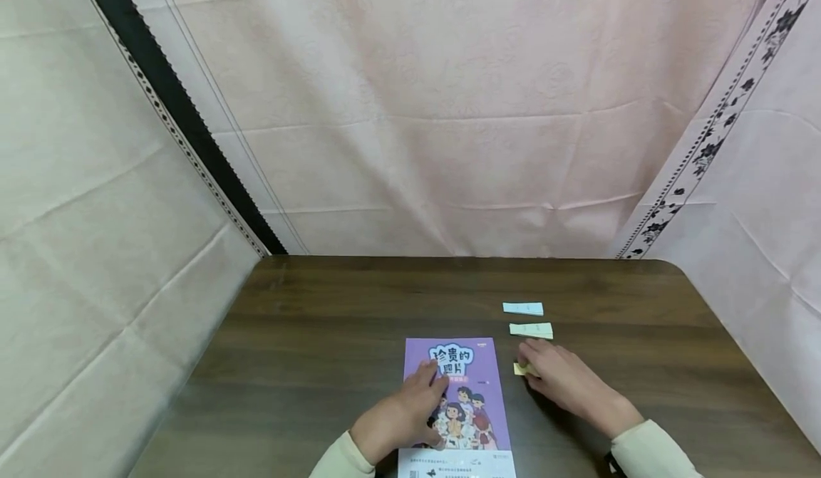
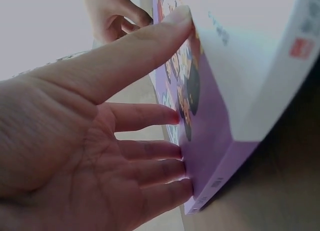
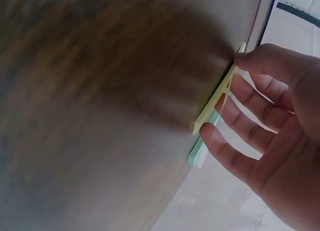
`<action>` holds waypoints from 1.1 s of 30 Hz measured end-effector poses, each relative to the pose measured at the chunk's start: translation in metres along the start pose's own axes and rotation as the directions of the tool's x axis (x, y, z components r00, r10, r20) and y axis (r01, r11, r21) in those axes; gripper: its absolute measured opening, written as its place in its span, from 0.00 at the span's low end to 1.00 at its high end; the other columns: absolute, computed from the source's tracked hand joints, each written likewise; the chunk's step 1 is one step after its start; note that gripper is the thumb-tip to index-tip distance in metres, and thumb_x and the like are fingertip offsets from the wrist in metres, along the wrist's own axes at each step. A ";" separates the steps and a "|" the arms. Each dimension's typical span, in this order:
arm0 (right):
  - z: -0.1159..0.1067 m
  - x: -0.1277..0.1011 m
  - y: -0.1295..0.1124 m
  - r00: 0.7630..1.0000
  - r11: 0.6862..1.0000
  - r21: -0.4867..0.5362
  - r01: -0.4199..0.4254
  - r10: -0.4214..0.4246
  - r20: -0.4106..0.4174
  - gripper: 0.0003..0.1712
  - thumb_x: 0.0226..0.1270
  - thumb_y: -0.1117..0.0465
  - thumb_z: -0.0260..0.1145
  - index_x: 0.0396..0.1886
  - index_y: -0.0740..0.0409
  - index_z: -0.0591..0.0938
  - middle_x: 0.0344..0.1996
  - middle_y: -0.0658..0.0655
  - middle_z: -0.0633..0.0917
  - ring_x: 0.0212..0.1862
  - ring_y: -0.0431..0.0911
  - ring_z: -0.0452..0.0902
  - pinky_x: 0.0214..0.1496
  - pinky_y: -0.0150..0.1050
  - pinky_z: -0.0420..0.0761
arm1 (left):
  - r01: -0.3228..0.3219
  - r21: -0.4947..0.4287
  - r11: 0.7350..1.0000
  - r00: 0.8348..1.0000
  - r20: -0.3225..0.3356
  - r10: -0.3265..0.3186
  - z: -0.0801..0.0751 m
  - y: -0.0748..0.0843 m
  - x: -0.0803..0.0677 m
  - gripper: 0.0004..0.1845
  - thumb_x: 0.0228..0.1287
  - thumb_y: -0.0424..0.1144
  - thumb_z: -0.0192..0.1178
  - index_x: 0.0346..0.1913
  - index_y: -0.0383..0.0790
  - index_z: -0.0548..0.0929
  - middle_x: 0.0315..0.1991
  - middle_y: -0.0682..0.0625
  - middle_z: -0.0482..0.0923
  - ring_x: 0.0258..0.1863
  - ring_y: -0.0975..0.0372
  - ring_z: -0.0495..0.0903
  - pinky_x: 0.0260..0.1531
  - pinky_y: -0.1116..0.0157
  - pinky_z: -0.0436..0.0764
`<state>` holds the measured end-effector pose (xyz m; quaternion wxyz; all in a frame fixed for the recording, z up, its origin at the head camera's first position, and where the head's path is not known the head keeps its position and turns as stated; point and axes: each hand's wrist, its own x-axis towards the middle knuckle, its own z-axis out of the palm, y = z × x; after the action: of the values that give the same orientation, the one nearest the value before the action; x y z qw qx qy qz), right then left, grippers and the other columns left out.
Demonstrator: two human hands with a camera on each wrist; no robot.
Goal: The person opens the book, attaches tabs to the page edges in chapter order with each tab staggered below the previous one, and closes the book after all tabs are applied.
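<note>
Desk: dark brown wood-grain top with rounded far corners, ringed on three sides by pale pink creased cloth hung as a backdrop.

Book: thin purple paperback with a glossy cover showing cartoon figures and a white band at its near edge. It lies flat near the front middle of the desk, cover up.

Left hand: rests on the book's left part. In the left wrist view its fingers are straight and spread, their tips against the book's edge, thumb laid over the cover. Nothing is gripped; judged to be steadying the book.

Right hand: to the right of the book, fingers relaxed and apart, tips touching a small yellow paper slip without pinching it.

Beyond it lie two more flat rectangular slips, one pale green and one light blue, in a row running away from the person, apart from each other.
</note>
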<state>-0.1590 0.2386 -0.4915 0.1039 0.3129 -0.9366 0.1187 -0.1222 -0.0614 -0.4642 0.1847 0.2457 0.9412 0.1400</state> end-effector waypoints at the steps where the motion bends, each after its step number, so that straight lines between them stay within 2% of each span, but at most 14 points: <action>1: 0.000 0.000 0.000 1.000 1.000 -0.001 -0.002 0.002 -0.005 0.19 0.54 0.69 0.81 0.34 0.49 0.78 0.32 0.44 0.80 0.33 0.41 0.77 0.31 0.41 0.80 | -0.008 0.011 1.000 1.000 -0.007 0.008 0.001 0.000 -0.001 0.51 0.52 0.46 0.84 0.77 0.38 0.71 0.82 0.36 0.57 0.81 0.44 0.57 0.76 0.49 0.67; 4: -0.001 -0.002 -0.004 1.000 1.000 -0.017 -0.027 0.026 -0.017 0.19 0.55 0.67 0.81 0.35 0.48 0.78 0.34 0.45 0.79 0.37 0.44 0.78 0.34 0.44 0.80 | -0.023 0.065 0.998 0.999 -0.036 0.025 0.003 0.000 -0.005 0.49 0.54 0.48 0.83 0.77 0.40 0.72 0.81 0.37 0.60 0.80 0.46 0.61 0.75 0.51 0.68; 7: -0.003 -0.003 -0.019 0.995 0.997 -0.002 -0.077 0.077 -0.059 0.18 0.57 0.67 0.81 0.37 0.51 0.79 0.36 0.47 0.78 0.41 0.46 0.77 0.39 0.46 0.81 | -0.013 0.151 0.988 0.997 -0.069 0.023 0.008 0.002 -0.011 0.44 0.60 0.51 0.79 0.76 0.43 0.74 0.80 0.40 0.63 0.79 0.48 0.63 0.74 0.48 0.70; 10: -0.006 -0.005 -0.043 0.985 0.980 0.097 -0.171 0.173 -0.016 0.15 0.61 0.64 0.79 0.41 0.55 0.79 0.34 0.49 0.78 0.38 0.45 0.77 0.38 0.45 0.82 | 0.029 0.222 0.975 0.998 -0.062 -0.015 0.016 0.007 -0.020 0.44 0.61 0.58 0.75 0.77 0.46 0.73 0.80 0.42 0.64 0.80 0.48 0.63 0.72 0.42 0.71; 11: -0.007 -0.006 -0.051 0.974 0.962 0.155 -0.225 0.223 0.033 0.15 0.63 0.63 0.79 0.42 0.57 0.79 0.33 0.49 0.79 0.37 0.45 0.77 0.37 0.45 0.82 | 0.041 0.242 0.969 0.998 -0.048 -0.030 0.019 0.008 -0.022 0.46 0.61 0.61 0.74 0.78 0.47 0.72 0.81 0.43 0.63 0.80 0.47 0.62 0.71 0.40 0.71; 13: -0.007 -0.007 -0.066 0.931 0.905 0.233 -0.357 0.325 0.164 0.18 0.66 0.58 0.78 0.48 0.59 0.79 0.35 0.51 0.82 0.38 0.46 0.81 0.38 0.47 0.84 | 0.057 0.261 0.964 0.998 -0.021 -0.053 0.025 0.011 -0.027 0.49 0.58 0.63 0.75 0.79 0.49 0.70 0.81 0.42 0.62 0.80 0.45 0.61 0.69 0.38 0.72; 15: -0.004 -0.007 -0.078 0.867 0.831 0.278 -0.482 0.405 0.291 0.23 0.67 0.55 0.77 0.52 0.63 0.78 0.37 0.55 0.84 0.40 0.49 0.84 0.40 0.51 0.85 | 0.063 0.255 0.965 0.998 -0.007 -0.064 0.032 0.013 -0.030 0.45 0.62 0.59 0.72 0.79 0.50 0.69 0.81 0.42 0.61 0.80 0.43 0.60 0.68 0.36 0.72; 17: -0.001 -0.006 -0.086 0.812 0.767 0.299 -0.568 0.462 0.357 0.27 0.66 0.54 0.79 0.54 0.66 0.77 0.38 0.57 0.84 0.42 0.51 0.84 0.43 0.55 0.84 | 0.063 0.237 0.969 0.998 -0.012 -0.062 0.037 0.013 -0.033 0.39 0.68 0.54 0.68 0.78 0.50 0.70 0.81 0.41 0.62 0.80 0.41 0.60 0.66 0.35 0.73; 20: 0.004 -0.004 -0.094 0.789 0.713 0.349 -0.608 0.493 0.367 0.29 0.64 0.55 0.80 0.54 0.68 0.77 0.35 0.55 0.83 0.40 0.49 0.81 0.42 0.53 0.83 | 0.055 0.229 0.972 0.998 -0.024 -0.051 0.043 0.012 -0.035 0.34 0.73 0.56 0.61 0.78 0.50 0.71 0.80 0.41 0.63 0.79 0.40 0.62 0.64 0.35 0.75; 22: 0.007 0.000 -0.097 0.794 0.698 0.381 -0.606 0.502 0.343 0.28 0.63 0.57 0.80 0.52 0.70 0.78 0.33 0.54 0.82 0.37 0.48 0.79 0.39 0.50 0.82 | 0.042 0.251 0.967 0.999 -0.028 -0.036 0.045 0.010 -0.034 0.35 0.72 0.58 0.61 0.78 0.50 0.71 0.80 0.40 0.63 0.78 0.40 0.62 0.64 0.37 0.76; 24: 0.008 0.004 -0.098 0.804 0.702 0.393 -0.594 0.506 0.313 0.28 0.63 0.57 0.80 0.52 0.71 0.78 0.32 0.54 0.83 0.35 0.47 0.79 0.37 0.49 0.82 | 0.027 0.270 0.963 1.000 -0.013 -0.024 0.042 0.009 -0.032 0.42 0.67 0.62 0.66 0.79 0.50 0.69 0.81 0.39 0.60 0.79 0.40 0.61 0.66 0.39 0.75; 28: 0.008 0.017 -0.095 0.820 0.753 0.327 -0.572 0.509 0.262 0.26 0.62 0.59 0.80 0.49 0.74 0.79 0.30 0.57 0.83 0.33 0.48 0.80 0.35 0.49 0.82 | 0.004 0.262 0.965 1.000 0.021 -0.010 0.032 0.005 -0.024 0.55 0.56 0.65 0.75 0.83 0.50 0.63 0.84 0.39 0.53 0.82 0.39 0.55 0.71 0.40 0.70; 29: 0.008 0.020 -0.094 0.824 0.768 0.301 -0.565 0.505 0.258 0.26 0.63 0.60 0.80 0.48 0.74 0.79 0.30 0.58 0.83 0.33 0.48 0.80 0.35 0.49 0.82 | -0.003 0.255 0.967 1.000 0.016 -0.002 0.030 0.004 -0.023 0.59 0.51 0.67 0.77 0.83 0.49 0.63 0.84 0.38 0.52 0.82 0.39 0.54 0.72 0.40 0.69; 33: 0.005 0.029 -0.089 0.844 0.813 0.243 -0.529 0.475 0.247 0.21 0.64 0.63 0.79 0.43 0.75 0.79 0.26 0.57 0.79 0.28 0.46 0.74 0.30 0.44 0.78 | -0.021 0.244 0.970 0.999 -0.035 0.031 0.023 0.004 -0.020 0.61 0.47 0.68 0.79 0.82 0.45 0.65 0.83 0.35 0.55 0.81 0.37 0.56 0.71 0.38 0.69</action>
<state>-0.1284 0.1517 -0.4749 -0.0628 0.0749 -0.9618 0.2556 -0.0947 -0.0649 -0.4776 0.1333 0.2761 0.9513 0.0307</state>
